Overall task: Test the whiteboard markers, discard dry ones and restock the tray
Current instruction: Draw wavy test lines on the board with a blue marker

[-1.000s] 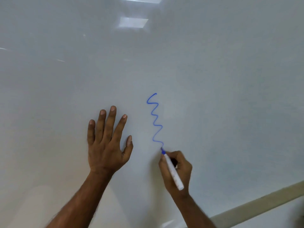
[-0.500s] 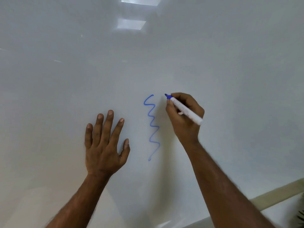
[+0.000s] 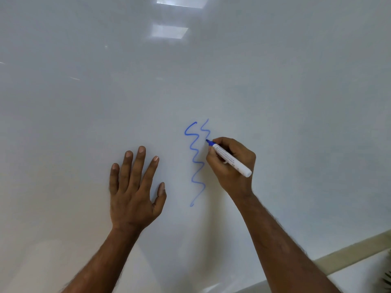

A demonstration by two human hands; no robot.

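Since a second ago, when we were finishing the first blue squiggle (image 3: 195, 159) at its foot, our right hand (image 3: 228, 178) has climbed back to the top and started a second blue line (image 3: 205, 129) just right of it. The blue marker (image 3: 231, 160) now has its tip touching the whiteboard (image 3: 296, 102) beside the first squiggle's upper loops. Both strokes look solid and saturated, so we judge this marker wet and bound for the tray rather than the bin. Our right fingers and thumb pinch the barrel near the tip, with the white rear end pointing down and right. Our left hand (image 3: 135, 187) lies spread flat on the board, fingers straight, holding nothing, clear of the ink. Bare board opens widely above and to the right, while its pale lower edge (image 3: 349, 252) crosses the bottom-right corner. Neither tray nor spare markers are in view.
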